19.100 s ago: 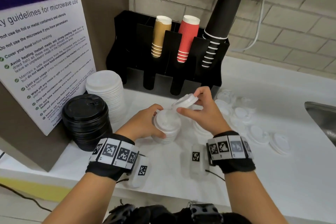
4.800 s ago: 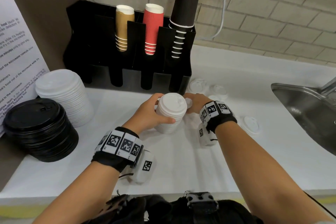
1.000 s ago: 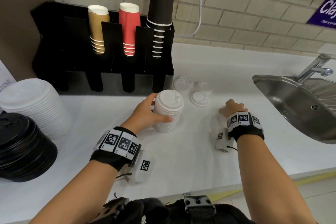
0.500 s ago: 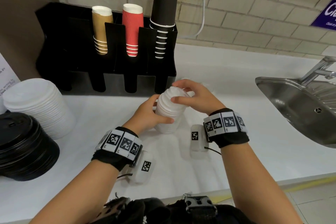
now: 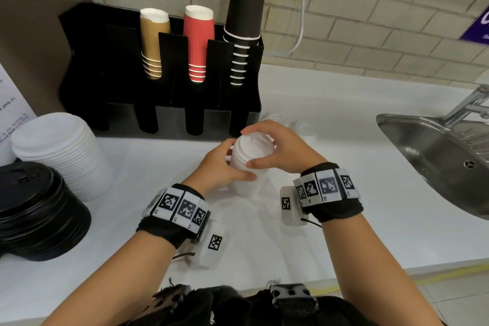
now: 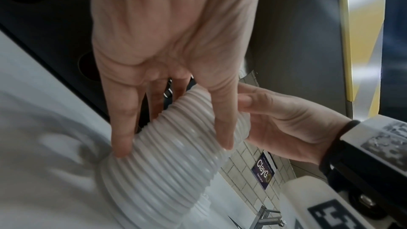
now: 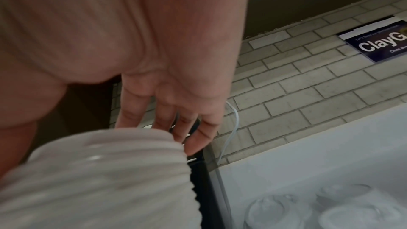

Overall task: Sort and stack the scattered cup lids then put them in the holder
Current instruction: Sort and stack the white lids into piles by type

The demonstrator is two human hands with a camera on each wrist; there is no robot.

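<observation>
A tall stack of small white lids [image 5: 248, 167] stands on the white counter [image 5: 330, 193] in front of the black holder [image 5: 119, 74]. My left hand [image 5: 238, 164] grips the stack's side, thumb in front and fingers behind; the left wrist view shows its fingers [image 6: 123, 128] lying down the ribbed stack [image 6: 171, 159]. My right hand [image 5: 255, 148] cups the stack's top, thumb on the front and fingers curled over the far rim. The right wrist view shows those fingertips [image 7: 193, 142] past the stack [image 7: 99, 180]. A few loose lids [image 5: 301, 127] lie behind my right hand, also visible as loose lids [image 7: 266, 210].
The holder carries brown cups [image 5: 153, 42], red cups [image 5: 198, 42] and tall black cups [image 5: 246, 8]. A wide white lid stack [image 5: 60, 151] and a black lid stack [image 5: 34, 209] sit at the left. A steel sink [image 5: 436, 156] with a tap [image 5: 471, 103] is at the right.
My right hand left the counter at the right, came back to the stack and now closes over its top. The left hand kept its hold on the stack.
</observation>
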